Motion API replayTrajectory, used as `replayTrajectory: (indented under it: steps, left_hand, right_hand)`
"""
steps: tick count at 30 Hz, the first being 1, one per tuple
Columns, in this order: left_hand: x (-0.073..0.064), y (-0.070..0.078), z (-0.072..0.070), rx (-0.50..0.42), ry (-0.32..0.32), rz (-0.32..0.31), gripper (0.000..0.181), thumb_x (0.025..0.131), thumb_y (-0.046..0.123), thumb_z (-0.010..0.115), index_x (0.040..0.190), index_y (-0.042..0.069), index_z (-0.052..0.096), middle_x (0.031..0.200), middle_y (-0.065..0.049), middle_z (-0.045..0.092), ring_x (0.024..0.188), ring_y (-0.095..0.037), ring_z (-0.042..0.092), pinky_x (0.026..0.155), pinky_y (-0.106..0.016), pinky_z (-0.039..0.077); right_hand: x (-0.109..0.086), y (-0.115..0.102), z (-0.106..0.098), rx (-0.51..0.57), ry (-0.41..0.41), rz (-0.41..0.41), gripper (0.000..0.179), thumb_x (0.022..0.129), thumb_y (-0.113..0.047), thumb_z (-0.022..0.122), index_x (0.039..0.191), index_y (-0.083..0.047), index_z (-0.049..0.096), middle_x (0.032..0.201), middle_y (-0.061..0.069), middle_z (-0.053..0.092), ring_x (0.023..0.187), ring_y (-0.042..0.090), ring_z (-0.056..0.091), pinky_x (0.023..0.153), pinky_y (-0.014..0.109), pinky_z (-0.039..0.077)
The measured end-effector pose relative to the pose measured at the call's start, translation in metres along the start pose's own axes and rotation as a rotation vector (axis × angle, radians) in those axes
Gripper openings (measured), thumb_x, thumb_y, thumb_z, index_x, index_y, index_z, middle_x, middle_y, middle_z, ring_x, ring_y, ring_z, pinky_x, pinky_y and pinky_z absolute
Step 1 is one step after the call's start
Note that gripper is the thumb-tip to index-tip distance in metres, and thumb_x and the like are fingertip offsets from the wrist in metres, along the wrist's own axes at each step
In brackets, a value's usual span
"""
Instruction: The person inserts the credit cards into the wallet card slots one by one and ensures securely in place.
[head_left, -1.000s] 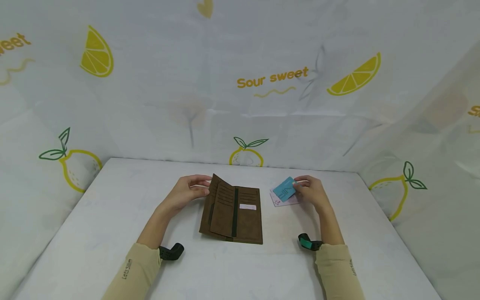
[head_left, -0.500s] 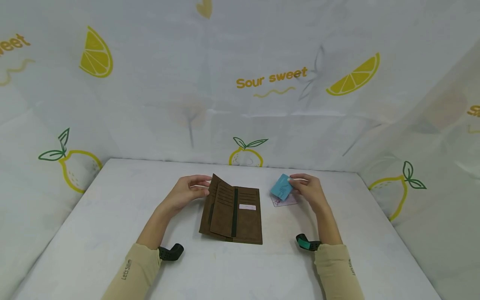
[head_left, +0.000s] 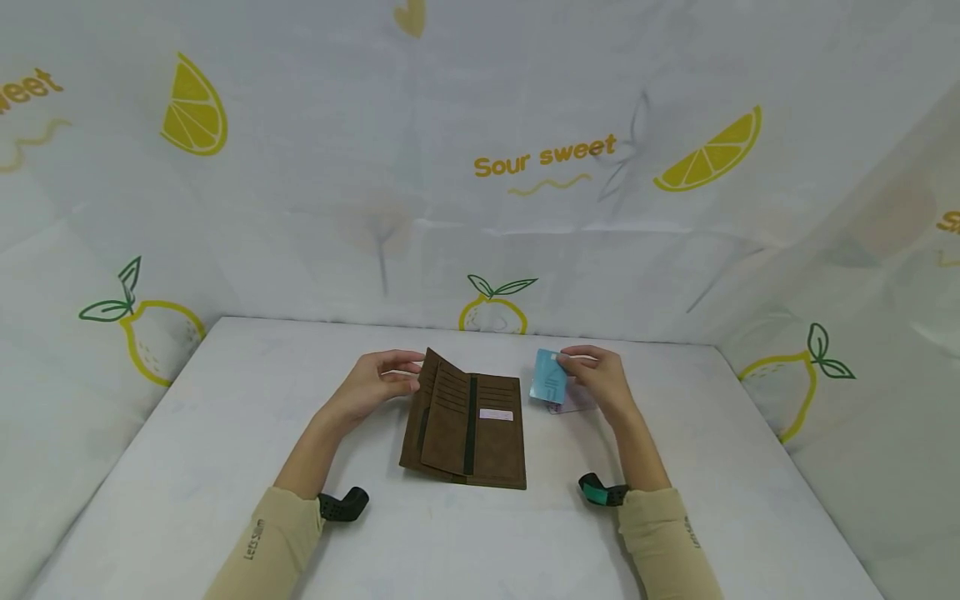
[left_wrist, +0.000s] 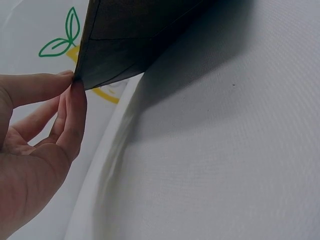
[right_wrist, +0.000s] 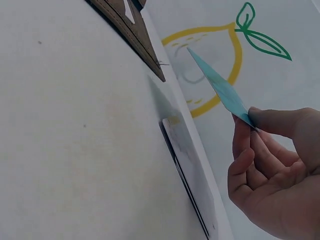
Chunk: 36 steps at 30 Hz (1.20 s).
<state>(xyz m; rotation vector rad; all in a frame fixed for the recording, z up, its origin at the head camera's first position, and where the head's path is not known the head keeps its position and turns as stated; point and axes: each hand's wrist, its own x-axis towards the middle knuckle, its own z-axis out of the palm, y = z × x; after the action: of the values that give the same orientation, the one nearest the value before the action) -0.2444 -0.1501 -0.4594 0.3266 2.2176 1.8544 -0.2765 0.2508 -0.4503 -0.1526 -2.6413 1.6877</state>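
Observation:
A brown bifold wallet [head_left: 498,450] lies spread on the table, with rows of card slots and a pale label in its right half. My left hand [head_left: 372,383] pinches the outer edge of its left cover, which stands raised; the left wrist view shows thumb and fingers at the cover's corner [left_wrist: 107,65]. My right hand [head_left: 600,379] holds a light blue card [head_left: 548,379] by its upper right corner, between thumb and fingers. In the right wrist view the blue card [right_wrist: 222,90] is clear of the table. Beneath it lies a whitish card [head_left: 573,402] with a purplish print, partly covered.
In the right wrist view the pale card [right_wrist: 187,170] appears as a thin stack with dark edges on the table. The white table [head_left: 450,542] ends at a lemon-printed curtain [head_left: 337,208] behind. A black strap device [head_left: 343,504] sits on each wrist.
My right hand has moved left with the blue card, which has turned more upright and come closer to the wallet. My left hand and the wallet stay as they were.

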Motion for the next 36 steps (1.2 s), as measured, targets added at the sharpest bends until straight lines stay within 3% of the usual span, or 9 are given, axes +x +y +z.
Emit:
replayTrajectory:
  steps: [7,15,20,28,36]
  left_hand:
    - [0.0,0.0,0.0,-0.007,0.002,-0.004,0.053,0.098,0.003,0.077,0.149,0.0,0.062,0.138,-0.024,0.066,0.123,-0.025,0.072,0.095,-0.019,0.057]
    - [0.001,0.002,0.001,-0.008,0.005,-0.007,0.053,0.098,0.004,0.077,0.149,0.0,0.062,0.136,-0.023,0.067,0.126,-0.028,0.071,0.094,-0.02,0.057]
    - [0.002,0.0,0.001,-0.006,0.002,-0.011,0.053,0.098,0.004,0.076,0.149,0.0,0.062,0.136,-0.022,0.067,0.127,-0.029,0.07,0.095,-0.02,0.057]
    - [0.0,0.0,0.001,-0.01,0.014,-0.023,0.052,0.098,0.003,0.076,0.148,0.001,0.063,0.136,-0.02,0.067,0.125,-0.024,0.071,0.095,-0.02,0.057]
    - [0.0,0.0,0.002,-0.005,0.018,-0.033,0.053,0.098,0.004,0.076,0.149,0.004,0.063,0.136,-0.017,0.067,0.126,-0.024,0.071,0.095,-0.02,0.057]
  right_hand:
    - [-0.002,-0.006,0.014,0.042,0.012,0.018,0.034,0.106,-0.022,0.069,0.131,0.001,0.072,0.119,0.013,0.081,0.089,0.002,0.068,0.082,0.023,0.057]
    - [-0.005,-0.013,0.027,0.05,-0.011,0.02,0.034,0.105,-0.018,0.064,0.133,0.0,0.073,0.125,0.017,0.08,0.094,0.01,0.069,0.081,0.024,0.055]
    - [-0.006,-0.016,0.037,0.049,-0.063,0.013,0.034,0.106,-0.021,0.066,0.134,-0.001,0.072,0.13,0.019,0.079,0.1,0.009,0.076,0.085,0.026,0.057]
    - [-0.005,-0.019,0.053,0.11,-0.11,-0.007,0.032,0.104,-0.014,0.068,0.132,0.002,0.072,0.121,0.017,0.082,0.09,0.005,0.075,0.084,0.027,0.058]
    - [-0.004,-0.031,0.074,0.095,-0.187,-0.061,0.031,0.104,-0.011,0.066,0.131,0.002,0.073,0.122,0.02,0.08,0.09,0.009,0.072,0.083,0.028,0.06]
